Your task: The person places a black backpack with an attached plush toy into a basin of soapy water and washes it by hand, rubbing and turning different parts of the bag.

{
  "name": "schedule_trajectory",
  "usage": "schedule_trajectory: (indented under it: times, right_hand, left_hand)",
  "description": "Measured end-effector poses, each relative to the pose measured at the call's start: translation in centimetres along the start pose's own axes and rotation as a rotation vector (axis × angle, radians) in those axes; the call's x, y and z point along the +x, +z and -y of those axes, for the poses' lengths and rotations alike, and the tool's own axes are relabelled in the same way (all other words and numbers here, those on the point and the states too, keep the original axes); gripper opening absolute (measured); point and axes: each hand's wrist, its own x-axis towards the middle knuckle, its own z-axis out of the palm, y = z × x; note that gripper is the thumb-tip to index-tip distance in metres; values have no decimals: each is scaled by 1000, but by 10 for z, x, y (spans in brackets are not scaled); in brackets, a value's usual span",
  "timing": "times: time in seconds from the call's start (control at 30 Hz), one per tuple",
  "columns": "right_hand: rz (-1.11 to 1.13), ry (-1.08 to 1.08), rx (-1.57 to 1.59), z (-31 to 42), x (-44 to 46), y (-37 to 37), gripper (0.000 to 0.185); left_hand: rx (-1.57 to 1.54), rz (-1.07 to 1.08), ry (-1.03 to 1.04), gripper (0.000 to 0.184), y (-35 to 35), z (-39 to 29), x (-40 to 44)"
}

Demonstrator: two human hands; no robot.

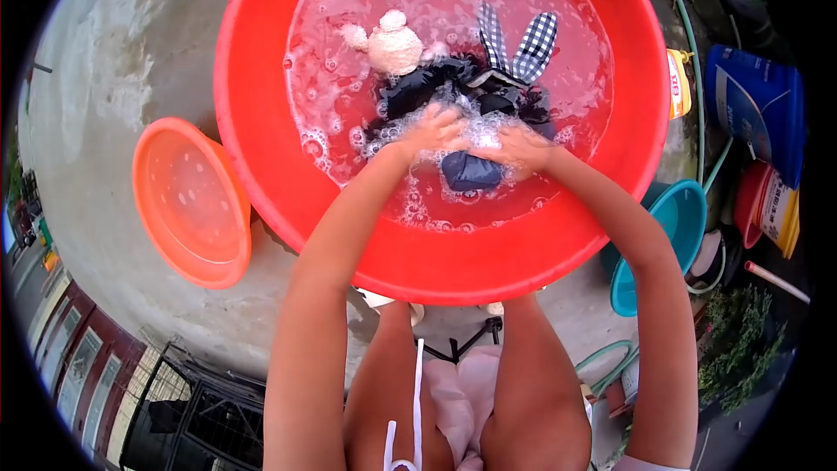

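Observation:
A dark, wet cloth item (414, 98) lies partly under sudsy water in a big red basin (436, 272). A cream plush bear-like piece (395, 48) and two black-and-white checked ears (534, 45) stick up from the water around it. My left hand (433, 129) grips the cloth at its near side, its fingers slightly blurred among the foam. Closed against the same cloth, my right hand (520, 150) is just to the right. A navy bulge of fabric (471, 172) shows between and below my hands. Foam and water hide most fingertips.
An orange basin (190, 202) sits on the wet concrete at the left. To the right are a teal basin (689, 218), a blue bucket (757, 113), a yellow-and-white packet (679, 85) and a green hose (696, 61). A black wire cage (205, 410) stands at lower left.

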Motion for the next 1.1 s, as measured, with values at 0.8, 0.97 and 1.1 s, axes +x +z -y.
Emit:
schedule_trajectory:
  times: [0.8, 0.97, 1.1]
  right_hand:
    - [-578, -499, -255, 15, -15, -30, 63]
    - [-472, -443, -144, 30, 14, -26, 57]
    - [-454, -253, -19, 19, 44, 19, 50]
  left_hand:
    - [-152, 153, -45, 89, -89, -5, -3]
    - [25, 211, 43, 64, -75, 2, -8]
    - [13, 303, -1, 31, -25, 17, -3]
